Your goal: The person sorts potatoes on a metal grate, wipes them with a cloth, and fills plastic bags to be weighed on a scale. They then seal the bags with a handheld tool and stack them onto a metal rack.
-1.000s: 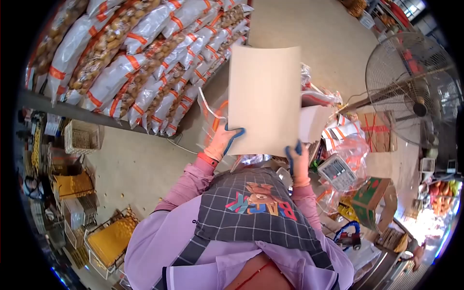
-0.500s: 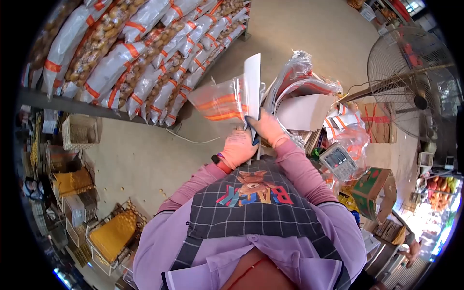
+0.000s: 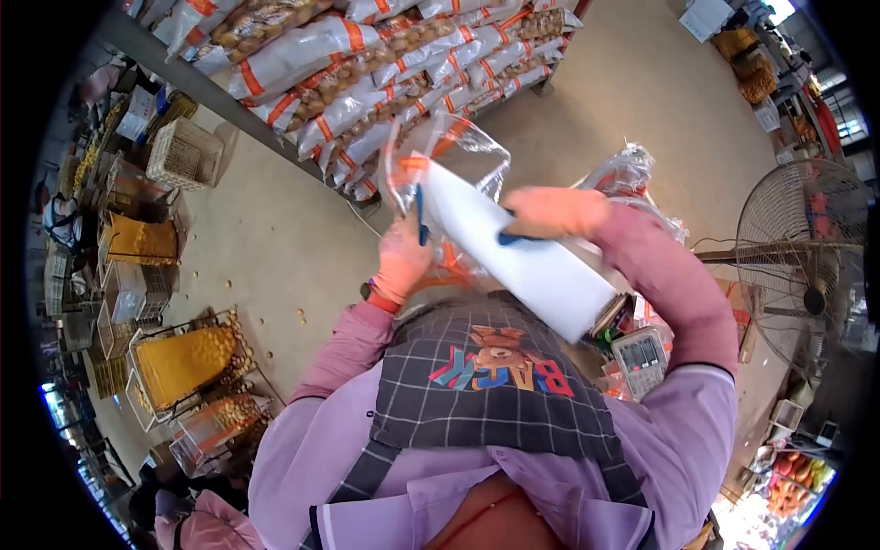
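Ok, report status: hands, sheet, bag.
Left hand grips bag at the sheet's top end. Right hand grips white sheet, curled and tilted. Motion blur; nothing between the hands but sheet and bag.

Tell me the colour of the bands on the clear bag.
Orange bands on the bag, best in the head view.

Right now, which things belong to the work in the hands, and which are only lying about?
In hand: white card, held by the right hand; clear orange-striped bag, held by the left hand.
Lying about: filled sacks, scale, fan, crates of yellow produce.
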Available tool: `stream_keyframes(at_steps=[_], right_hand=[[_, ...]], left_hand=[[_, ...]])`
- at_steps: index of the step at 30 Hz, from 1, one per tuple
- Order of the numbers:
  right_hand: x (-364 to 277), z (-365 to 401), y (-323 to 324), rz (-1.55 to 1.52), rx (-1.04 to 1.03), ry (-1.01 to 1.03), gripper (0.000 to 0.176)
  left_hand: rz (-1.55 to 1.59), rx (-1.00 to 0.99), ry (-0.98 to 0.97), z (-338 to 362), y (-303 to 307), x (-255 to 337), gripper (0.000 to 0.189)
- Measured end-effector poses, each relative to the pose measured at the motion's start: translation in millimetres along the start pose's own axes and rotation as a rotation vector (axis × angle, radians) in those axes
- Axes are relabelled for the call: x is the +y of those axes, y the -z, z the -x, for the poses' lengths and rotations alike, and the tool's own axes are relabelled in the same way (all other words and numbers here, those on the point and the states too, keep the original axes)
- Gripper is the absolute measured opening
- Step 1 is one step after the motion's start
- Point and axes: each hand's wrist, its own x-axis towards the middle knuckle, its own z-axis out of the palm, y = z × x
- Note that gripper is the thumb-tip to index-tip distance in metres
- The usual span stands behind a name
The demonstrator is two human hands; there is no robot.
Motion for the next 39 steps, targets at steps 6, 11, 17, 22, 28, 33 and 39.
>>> stream_keyframes(at_steps=[6, 11, 17, 22, 28, 33, 39], right_hand=[[20, -122, 2, 0.232, -0.226, 0.045, 0.042], [46, -160, -38, -0.008, 0.101, 0.064, 0.041], [77, -170, -71, -0.74, 0.65, 0.109, 0.041], [156, -103, -75, -1.305, 1.091, 0.013, 0.041], [233, -38, -120, -1.474, 1.526, -0.341, 0.041], [235, -110, -149, -1.445, 1.663, -0.299, 0.041], [208, -79, -151, -1.575, 1.982, -0.136, 0.035]], left_hand=[[0.185, -0.014, -0.387, 9, 12, 29, 0.056], [0.673, -0.312, -0.717, 27, 42, 103, 0.051], [1.534, -0.475, 0.096, 39, 87, 43, 0.045], [0.809, 0.5, 0.232, 36, 133, -156, 0.041], [0.725, 0.913, 0.017, 20, 172, -119, 0.032], [0.826, -0.27, 0.154, 0, 25, -83, 0.048], [0.918, -1.113, 0.249, 7, -63, 53, 0.018]])
